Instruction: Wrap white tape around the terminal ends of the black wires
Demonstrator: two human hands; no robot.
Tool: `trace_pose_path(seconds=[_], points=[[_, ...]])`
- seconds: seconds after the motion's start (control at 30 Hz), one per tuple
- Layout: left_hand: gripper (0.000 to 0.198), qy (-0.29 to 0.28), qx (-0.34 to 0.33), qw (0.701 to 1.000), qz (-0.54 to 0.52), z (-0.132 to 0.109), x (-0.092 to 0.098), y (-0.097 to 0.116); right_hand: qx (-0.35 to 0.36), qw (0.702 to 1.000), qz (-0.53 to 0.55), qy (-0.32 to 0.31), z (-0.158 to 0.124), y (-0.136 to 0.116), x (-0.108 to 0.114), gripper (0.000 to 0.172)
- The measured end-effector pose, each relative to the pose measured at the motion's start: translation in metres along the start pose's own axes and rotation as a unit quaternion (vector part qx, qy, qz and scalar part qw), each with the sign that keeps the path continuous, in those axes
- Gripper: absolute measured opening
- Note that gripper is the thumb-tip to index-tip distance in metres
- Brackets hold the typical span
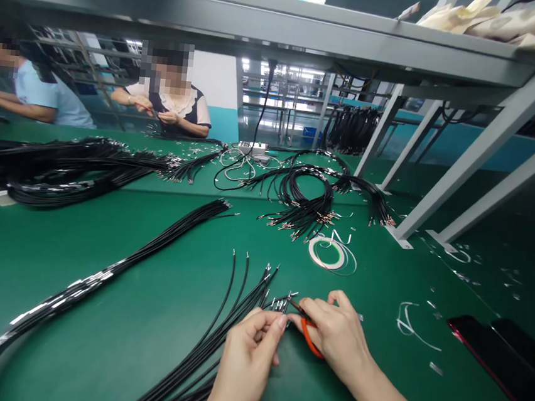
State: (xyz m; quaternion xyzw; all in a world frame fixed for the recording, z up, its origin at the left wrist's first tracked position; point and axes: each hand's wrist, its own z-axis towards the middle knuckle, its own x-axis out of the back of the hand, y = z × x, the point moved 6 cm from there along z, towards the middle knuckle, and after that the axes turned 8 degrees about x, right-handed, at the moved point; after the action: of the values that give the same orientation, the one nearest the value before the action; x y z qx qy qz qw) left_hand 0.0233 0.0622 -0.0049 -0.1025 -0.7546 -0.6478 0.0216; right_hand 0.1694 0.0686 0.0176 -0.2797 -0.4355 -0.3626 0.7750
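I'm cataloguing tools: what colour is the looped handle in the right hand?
The looped handle is orange, seen in the head view.

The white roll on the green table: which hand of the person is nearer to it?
Right. The right hand is below the white roll in the picture; the left hand is farther, lower and to the left.

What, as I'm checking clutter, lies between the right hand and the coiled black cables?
A white ring-shaped roll and white strips, in the head view.
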Motion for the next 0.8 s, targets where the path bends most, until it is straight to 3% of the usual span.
trace_pose_path(seconds=[0.27, 0.43, 0.53, 0.67, 0.73, 0.8], points=[[0.03, 0.006, 0.002, 1.0, -0.011, 0.0, -0.001, 0.002, -0.007, 1.0, -0.021, -0.004, -0.001, 0.002, 0.003, 0.027], [0.034, -0.002, 0.002, 1.0, 0.02, -0.001, -0.002, 0.002, -0.072, 0.997, 0.012, 0.008, -0.004, 0.014, 0.008, 0.025], [0.03, -0.028, -0.023, 0.994, 0.106, -0.006, -0.008, 0.006, -0.124, 0.992, 0.036, 0.012, -0.006, 0.024, 0.006, 0.019], [0.027, -0.076, -0.107, 0.958, 0.254, -0.014, -0.019, 0.018, -0.159, 0.987, 0.019, 0.023, -0.006, 0.032, 0.001, 0.015], [0.03, -0.057, -0.118, 0.956, 0.261, -0.013, -0.015, 0.02, -0.168, 0.985, -0.003, 0.043, -0.006, 0.033, 0.001, 0.019], [0.03, -0.003, -0.102, 0.956, 0.275, -0.008, -0.005, 0.018, -0.166, 0.984, -0.011, 0.056, -0.005, 0.032, 0.002, 0.02]])
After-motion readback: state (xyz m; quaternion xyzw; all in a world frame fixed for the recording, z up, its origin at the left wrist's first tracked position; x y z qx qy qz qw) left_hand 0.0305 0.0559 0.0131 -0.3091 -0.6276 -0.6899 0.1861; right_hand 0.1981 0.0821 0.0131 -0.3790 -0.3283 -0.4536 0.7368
